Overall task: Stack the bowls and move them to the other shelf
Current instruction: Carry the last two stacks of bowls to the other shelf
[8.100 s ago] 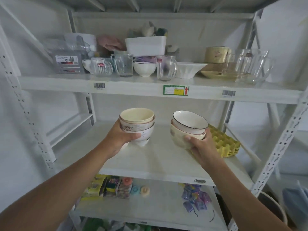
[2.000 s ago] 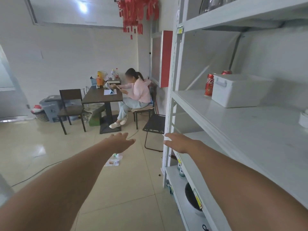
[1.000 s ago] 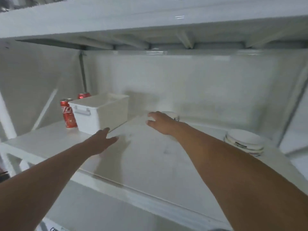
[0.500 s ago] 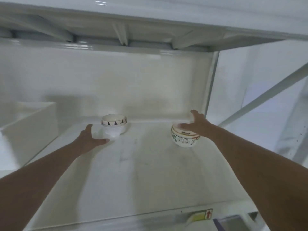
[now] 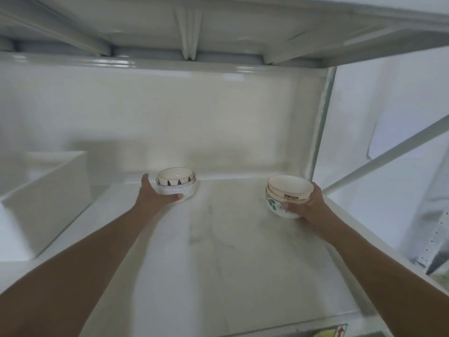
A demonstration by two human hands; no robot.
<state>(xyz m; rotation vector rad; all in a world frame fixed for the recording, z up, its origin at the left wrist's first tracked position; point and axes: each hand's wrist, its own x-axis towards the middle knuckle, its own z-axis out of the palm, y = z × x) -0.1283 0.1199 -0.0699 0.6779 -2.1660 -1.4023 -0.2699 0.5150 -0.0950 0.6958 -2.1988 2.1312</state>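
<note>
- Two bowl stacks sit on the shelf: left stack at the back, right stack near the post.
- Half a second earlier both hands only reached; now left hand and right hand each have a grip clamped on a stack.
- Lifting looks next.

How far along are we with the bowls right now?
Stacking looks done: the bowls stand in two nested stacks on the white shelf. In hand: the left hand cups the left stack and the right hand grips the right stack, both at the back of the shelf. Left: either carrying them off or letting go; I cannot tell which.
</note>
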